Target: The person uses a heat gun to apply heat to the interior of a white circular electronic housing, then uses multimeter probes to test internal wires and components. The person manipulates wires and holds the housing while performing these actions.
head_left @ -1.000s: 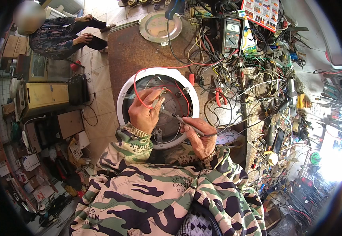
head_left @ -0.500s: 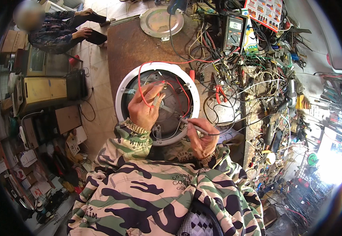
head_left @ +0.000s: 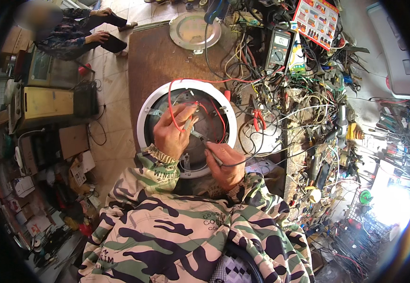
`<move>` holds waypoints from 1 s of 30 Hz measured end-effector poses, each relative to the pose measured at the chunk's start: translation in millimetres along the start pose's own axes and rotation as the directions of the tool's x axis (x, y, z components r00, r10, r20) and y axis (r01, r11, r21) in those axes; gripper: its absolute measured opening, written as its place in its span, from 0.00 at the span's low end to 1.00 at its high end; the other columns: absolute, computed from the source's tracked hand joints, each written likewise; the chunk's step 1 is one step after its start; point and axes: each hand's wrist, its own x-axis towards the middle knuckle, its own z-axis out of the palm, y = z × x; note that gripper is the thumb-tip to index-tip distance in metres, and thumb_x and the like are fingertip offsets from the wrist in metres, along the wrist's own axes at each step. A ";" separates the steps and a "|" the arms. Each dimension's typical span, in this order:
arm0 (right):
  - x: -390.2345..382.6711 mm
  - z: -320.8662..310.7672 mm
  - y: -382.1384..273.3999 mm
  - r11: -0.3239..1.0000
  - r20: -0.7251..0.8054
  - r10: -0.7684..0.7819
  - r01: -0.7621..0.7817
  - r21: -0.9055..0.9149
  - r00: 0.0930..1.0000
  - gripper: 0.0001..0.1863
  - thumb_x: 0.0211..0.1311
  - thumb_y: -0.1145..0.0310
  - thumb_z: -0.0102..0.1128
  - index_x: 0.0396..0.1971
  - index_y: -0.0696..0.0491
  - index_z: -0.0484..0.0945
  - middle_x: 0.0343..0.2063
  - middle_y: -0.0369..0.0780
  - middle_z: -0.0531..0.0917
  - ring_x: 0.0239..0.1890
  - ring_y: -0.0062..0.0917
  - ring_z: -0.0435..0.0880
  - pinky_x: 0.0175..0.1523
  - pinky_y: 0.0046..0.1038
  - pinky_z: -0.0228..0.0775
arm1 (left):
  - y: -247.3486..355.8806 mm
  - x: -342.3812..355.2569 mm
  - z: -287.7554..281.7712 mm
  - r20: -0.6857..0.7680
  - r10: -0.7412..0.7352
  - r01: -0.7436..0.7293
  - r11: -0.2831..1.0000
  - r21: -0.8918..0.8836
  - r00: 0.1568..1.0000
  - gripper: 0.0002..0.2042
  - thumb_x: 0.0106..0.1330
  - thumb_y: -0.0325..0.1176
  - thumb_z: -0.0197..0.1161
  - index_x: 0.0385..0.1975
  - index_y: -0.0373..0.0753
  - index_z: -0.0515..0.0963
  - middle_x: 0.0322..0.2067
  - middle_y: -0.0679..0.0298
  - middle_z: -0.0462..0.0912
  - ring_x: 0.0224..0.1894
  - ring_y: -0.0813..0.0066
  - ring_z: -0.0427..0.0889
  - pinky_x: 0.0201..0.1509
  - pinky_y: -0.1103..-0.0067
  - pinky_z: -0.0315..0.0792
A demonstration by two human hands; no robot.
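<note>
A round appliance housing with a white rim (head_left: 149,101) lies on the brown bench, its dark inside holding red wires (head_left: 223,123) and metal brackets. Over its left part is my left hand (head_left: 173,134), closed on a grey test probe (head_left: 187,124) with a red lead. The fingers are beside the red wire ends near the housing's middle. My right hand (head_left: 226,166), at the lower right rim, pinches another test probe (head_left: 215,158) with a black lead. Its tip points at a small metal strip inside; whether they touch I cannot tell. A multimeter (head_left: 279,50) stands beyond, its display lit.
Red-handled pliers (head_left: 259,120) lie right of the housing. A round metal plate (head_left: 195,30) is at the bench's far edge. Tangled cables and tools (head_left: 308,101) crowd the right side. Another person (head_left: 80,30) sits at the far left, near a yellow-fronted appliance (head_left: 49,106).
My right hand has moved left and slightly inward over the housing, bringing its probe tip nearer the middle. My left hand stays almost in place. The whole view has shifted slightly.
</note>
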 end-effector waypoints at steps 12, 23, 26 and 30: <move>2.9 -5.9 -8.5 1.000 0.059 0.012 -0.010 -0.029 0.998 0.12 0.60 0.74 0.72 0.45 0.55 0.85 0.32 0.44 0.87 0.31 0.41 0.88 0.34 0.35 0.79 | 3.8 0.5 -4.4 0.004 0.023 -0.023 1.000 0.012 1.000 0.20 0.60 0.17 0.73 0.52 0.38 0.85 0.44 0.53 0.86 0.43 0.56 0.87 0.46 0.70 0.82; 3.7 -6.0 -9.4 1.000 0.049 0.007 -0.007 -0.020 0.999 0.12 0.61 0.73 0.73 0.45 0.53 0.85 0.32 0.43 0.87 0.31 0.41 0.88 0.33 0.36 0.78 | 1.4 -3.0 -2.1 -0.008 -0.024 0.024 1.000 -0.014 1.000 0.18 0.61 0.22 0.75 0.51 0.40 0.86 0.45 0.54 0.86 0.44 0.56 0.88 0.43 0.68 0.83; 3.1 -5.4 -9.6 0.999 0.032 0.017 -0.016 -0.031 0.999 0.12 0.61 0.73 0.72 0.45 0.54 0.85 0.32 0.43 0.87 0.31 0.41 0.88 0.33 0.36 0.79 | 3.0 -2.6 -2.0 -0.007 -0.033 0.033 0.999 -0.005 0.999 0.17 0.61 0.22 0.75 0.51 0.40 0.86 0.45 0.53 0.86 0.44 0.55 0.88 0.44 0.68 0.83; 1.8 -5.1 -8.5 0.999 0.043 0.038 -0.036 -0.029 0.998 0.12 0.59 0.72 0.73 0.44 0.53 0.85 0.32 0.43 0.86 0.31 0.42 0.88 0.33 0.38 0.79 | 3.9 -0.5 -4.9 0.001 0.034 -0.034 0.999 0.033 0.999 0.21 0.59 0.16 0.74 0.53 0.38 0.85 0.45 0.53 0.86 0.43 0.58 0.87 0.45 0.71 0.82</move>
